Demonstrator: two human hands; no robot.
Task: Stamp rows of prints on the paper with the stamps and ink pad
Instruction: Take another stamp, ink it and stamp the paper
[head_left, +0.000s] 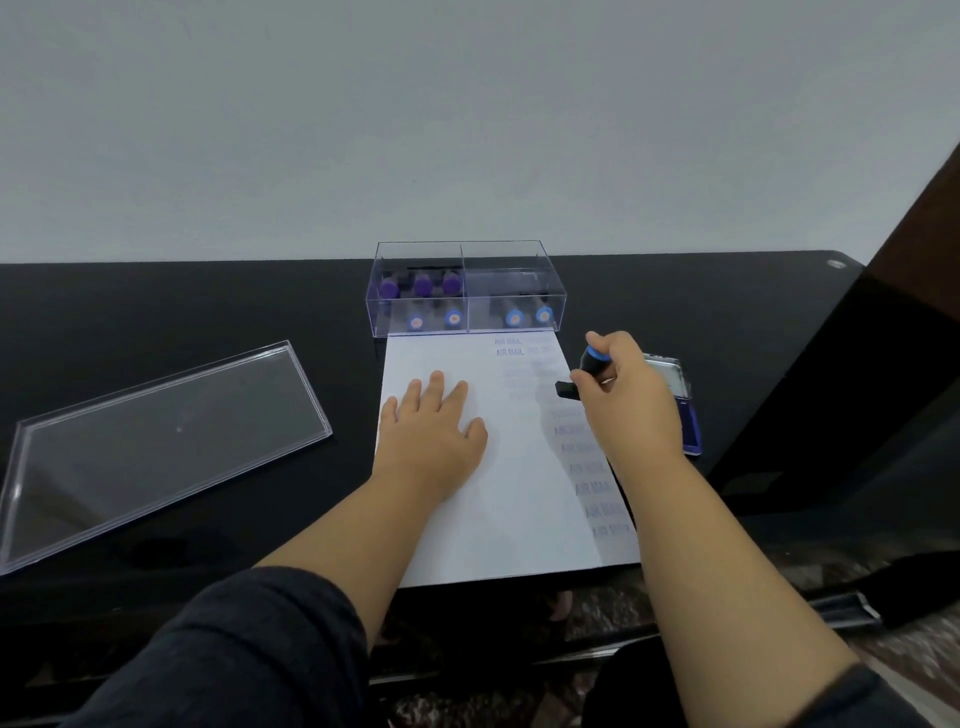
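A white sheet of paper lies on the black table in front of me, with blue "AIR MAIL" prints in columns along its right side. My left hand presses flat on the sheet's upper left part, fingers straight. My right hand grips a black stamp with a blue top, held just above the paper's right edge. The blue ink pad lies open right of the paper, mostly hidden behind my right hand.
A clear plastic box at the paper's far edge holds several purple-topped and blue-topped stamps. Its clear lid lies flat at the left. A dark upright panel rises at the right. The wall stands behind the table.
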